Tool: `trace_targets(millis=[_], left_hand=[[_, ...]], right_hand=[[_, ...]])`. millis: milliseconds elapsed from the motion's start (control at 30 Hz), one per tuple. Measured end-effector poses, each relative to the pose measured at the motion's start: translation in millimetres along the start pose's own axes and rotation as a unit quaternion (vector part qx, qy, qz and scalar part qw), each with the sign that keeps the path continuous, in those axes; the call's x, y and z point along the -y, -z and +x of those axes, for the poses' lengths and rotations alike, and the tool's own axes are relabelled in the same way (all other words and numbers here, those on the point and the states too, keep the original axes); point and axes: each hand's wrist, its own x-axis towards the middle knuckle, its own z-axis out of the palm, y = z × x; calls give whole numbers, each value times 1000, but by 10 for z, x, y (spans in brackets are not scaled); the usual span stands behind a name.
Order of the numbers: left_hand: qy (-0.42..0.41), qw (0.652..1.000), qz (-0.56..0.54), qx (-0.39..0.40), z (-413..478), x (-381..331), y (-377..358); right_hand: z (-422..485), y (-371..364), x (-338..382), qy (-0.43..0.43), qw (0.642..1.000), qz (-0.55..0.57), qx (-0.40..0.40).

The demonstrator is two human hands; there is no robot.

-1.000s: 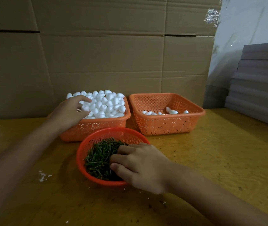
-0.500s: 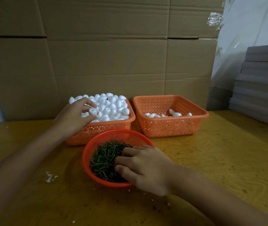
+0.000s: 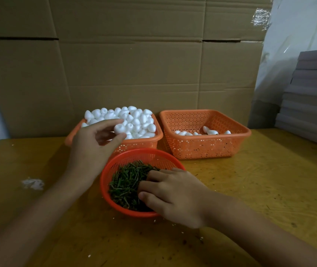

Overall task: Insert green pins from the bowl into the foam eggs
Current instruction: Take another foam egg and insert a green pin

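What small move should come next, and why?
Probably the right hand should pinch one of the pins and lift it toward the egg. The left hand holds that egg over the full basket, while the right hand's fingers lie on the pins in the bowl. I cannot tell whether they grip one.

Two baskets, one bowl, pins beyond counting.
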Motion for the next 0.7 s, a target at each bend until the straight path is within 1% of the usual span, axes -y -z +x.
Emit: trace_targets(millis=[267, 333, 467, 700], left_hand=[[-17, 993, -98, 61, -407, -118, -56], [-23, 993, -89, 75, -457, -130, -92], [-28, 995, -37, 88, -498, -108, -124], [-49, 989, -33, 132, -493, -147, -80]], right_hand=[[-4, -7, -4, 3, 1000, 2, -12], [-6, -13, 4, 5, 1000, -2, -16], [-5, -26, -2, 5, 1000, -2, -24], [-3, -28, 1, 8, 1000, -3, -25]])
